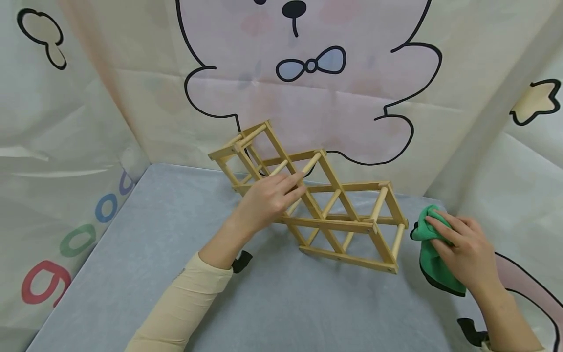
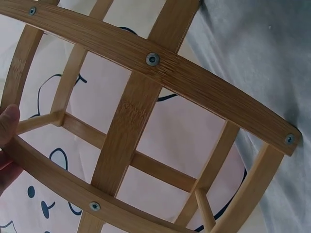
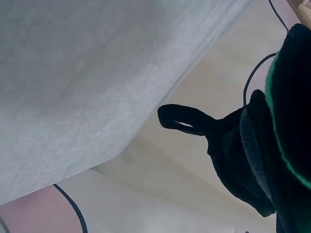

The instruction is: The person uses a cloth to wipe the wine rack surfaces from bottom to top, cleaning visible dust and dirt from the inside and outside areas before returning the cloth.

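A light wooden lattice rack (image 1: 325,224), made of slats and round rods with metal rivets, stands slanted, its left end higher than its right. My left hand (image 1: 268,200) grips it near the middle. In the left wrist view, the thumb and fingers (image 2: 8,125) show at a curved rail (image 2: 48,170) of the rack. Off the rack's right end, my right hand (image 1: 470,252) holds a bunched green cloth (image 1: 435,266) with dark edging. The right wrist view shows the cloth's dark hanging loop (image 3: 182,116), while the right fingers are out of sight there.
A grey-blue cloth-covered table (image 1: 176,215) lies under the rack. Printed fabric walls (image 1: 475,122) enclose it at the back and both sides, with a bear drawing behind the rack. Dark straps (image 1: 242,261) show near both wrists.
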A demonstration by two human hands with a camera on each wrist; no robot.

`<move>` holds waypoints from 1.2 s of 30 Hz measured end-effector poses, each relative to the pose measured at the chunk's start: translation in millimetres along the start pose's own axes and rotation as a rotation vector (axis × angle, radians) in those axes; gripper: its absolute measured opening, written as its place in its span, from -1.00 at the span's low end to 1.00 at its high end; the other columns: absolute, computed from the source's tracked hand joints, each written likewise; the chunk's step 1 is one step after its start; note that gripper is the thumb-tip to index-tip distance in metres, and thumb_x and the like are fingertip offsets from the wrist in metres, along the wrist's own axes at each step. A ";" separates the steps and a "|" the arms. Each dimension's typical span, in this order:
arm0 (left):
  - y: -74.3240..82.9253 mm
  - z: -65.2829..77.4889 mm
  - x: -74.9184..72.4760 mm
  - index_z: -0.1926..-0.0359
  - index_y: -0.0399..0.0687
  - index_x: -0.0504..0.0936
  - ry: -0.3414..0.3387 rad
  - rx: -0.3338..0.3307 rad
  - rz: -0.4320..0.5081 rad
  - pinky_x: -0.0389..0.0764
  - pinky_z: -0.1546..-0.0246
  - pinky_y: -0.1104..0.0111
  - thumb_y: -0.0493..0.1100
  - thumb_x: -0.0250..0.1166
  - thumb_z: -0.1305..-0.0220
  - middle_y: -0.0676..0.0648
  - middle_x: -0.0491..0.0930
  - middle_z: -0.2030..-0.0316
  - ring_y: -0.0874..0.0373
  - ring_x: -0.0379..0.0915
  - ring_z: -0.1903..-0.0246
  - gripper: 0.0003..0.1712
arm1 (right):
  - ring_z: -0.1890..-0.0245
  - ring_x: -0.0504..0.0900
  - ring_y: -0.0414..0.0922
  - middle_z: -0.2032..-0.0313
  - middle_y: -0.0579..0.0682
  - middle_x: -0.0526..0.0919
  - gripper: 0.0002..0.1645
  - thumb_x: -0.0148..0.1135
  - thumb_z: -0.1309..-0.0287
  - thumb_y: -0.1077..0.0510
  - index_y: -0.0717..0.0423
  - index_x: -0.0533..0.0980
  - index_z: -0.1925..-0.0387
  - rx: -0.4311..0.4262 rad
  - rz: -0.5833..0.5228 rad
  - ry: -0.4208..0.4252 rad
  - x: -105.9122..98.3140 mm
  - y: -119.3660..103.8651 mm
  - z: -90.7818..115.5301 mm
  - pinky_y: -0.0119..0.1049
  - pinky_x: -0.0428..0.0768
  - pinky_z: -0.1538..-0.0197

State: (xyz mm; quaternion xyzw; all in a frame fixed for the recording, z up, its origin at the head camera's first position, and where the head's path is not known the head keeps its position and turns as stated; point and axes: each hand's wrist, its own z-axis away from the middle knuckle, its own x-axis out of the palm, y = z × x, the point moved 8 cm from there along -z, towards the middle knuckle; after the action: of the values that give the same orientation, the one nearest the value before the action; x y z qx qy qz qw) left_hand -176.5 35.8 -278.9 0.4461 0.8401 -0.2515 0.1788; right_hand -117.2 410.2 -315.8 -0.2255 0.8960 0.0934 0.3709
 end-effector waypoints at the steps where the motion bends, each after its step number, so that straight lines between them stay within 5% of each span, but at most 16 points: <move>1: 0.9 -1.2 0.1 0.15 -0.21 0.82 -0.001 0.000 0.000 0.74 0.22 0.36 -0.41 0.45 -0.30 -0.17 0.75 0.03 0.06 0.67 0.26 -0.86 | 0.12 0.55 0.30 -0.10 0.20 0.74 -0.15 -0.14 -0.58 -0.40 0.20 0.75 -0.02 0.003 0.005 -0.008 0.3 0.4 -0.3 -0.20 0.37 0.19; 5: 6.0 -5.2 -0.1 0.18 -0.22 0.81 0.002 0.007 -0.010 0.72 0.23 0.40 -0.42 0.45 -0.30 -0.17 0.74 0.07 0.08 0.65 0.30 -0.90 | 0.11 0.54 0.34 -0.03 0.36 0.72 -0.06 -0.20 -0.57 -0.43 0.30 0.74 0.04 0.030 0.020 -0.039 1.2 4.0 -1.8 -0.23 0.33 0.21; 18: 29.1 -17.9 5.4 0.21 -0.20 0.80 -0.016 0.019 -0.165 0.70 0.30 0.47 -0.36 0.45 -0.33 -0.13 0.74 0.14 0.11 0.67 0.34 -0.96 | 0.04 0.53 0.30 -0.13 0.32 0.69 -0.07 -0.18 -0.52 -0.46 0.25 0.72 -0.06 0.111 0.008 -0.066 5.1 19.3 3.1 -0.25 0.34 0.25; 21: 33.2 -19.1 8.1 0.23 -0.19 0.78 -0.019 0.003 -0.179 0.69 0.31 0.49 -0.37 0.42 -0.35 -0.12 0.72 0.16 0.13 0.65 0.36 -0.96 | 0.00 0.53 0.28 -0.17 0.29 0.67 -0.36 0.05 -0.56 -0.23 0.22 0.71 -0.11 0.140 -0.001 -0.076 5.4 23.7 4.8 -0.24 0.35 0.23; 24: 36.4 -21.9 10.1 0.24 -0.19 0.78 -0.034 -0.013 -0.179 0.66 0.34 0.51 -0.37 0.38 -0.38 -0.10 0.70 0.19 0.14 0.62 0.39 -0.93 | -0.02 0.53 0.28 -0.19 0.29 0.66 -0.62 0.33 -0.36 0.16 0.20 0.70 -0.15 0.163 0.004 -0.089 5.7 26.6 5.4 -0.24 0.36 0.21; 29: 39.9 -26.5 14.2 0.21 -0.21 0.80 -0.071 -0.043 -0.180 0.66 0.34 0.51 -0.36 0.34 -0.43 -0.10 0.72 0.18 0.15 0.63 0.38 -0.90 | -0.03 0.51 0.27 -0.19 0.32 0.65 -0.35 0.47 0.06 0.48 0.22 0.68 -0.17 0.213 0.014 -0.120 8.6 31.0 5.4 -0.24 0.35 0.19; 36: 42.9 -28.4 17.2 0.22 -0.18 0.79 -0.085 -0.057 -0.180 0.51 0.51 0.54 -0.37 0.33 -0.42 -0.08 0.70 0.18 0.20 0.46 0.50 -0.89 | 0.03 0.49 0.29 -0.16 0.40 0.63 -0.38 0.47 0.05 0.48 0.30 0.66 -0.16 0.251 0.019 -0.170 18.5 41.1 5.9 -0.10 0.36 0.22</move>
State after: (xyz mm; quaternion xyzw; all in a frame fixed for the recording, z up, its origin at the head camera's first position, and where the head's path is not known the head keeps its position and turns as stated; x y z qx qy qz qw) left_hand -151.9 84.0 -276.2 0.3527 0.8751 -0.2615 0.2037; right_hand -144.5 442.2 -333.1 -0.1603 0.8680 0.0029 0.4699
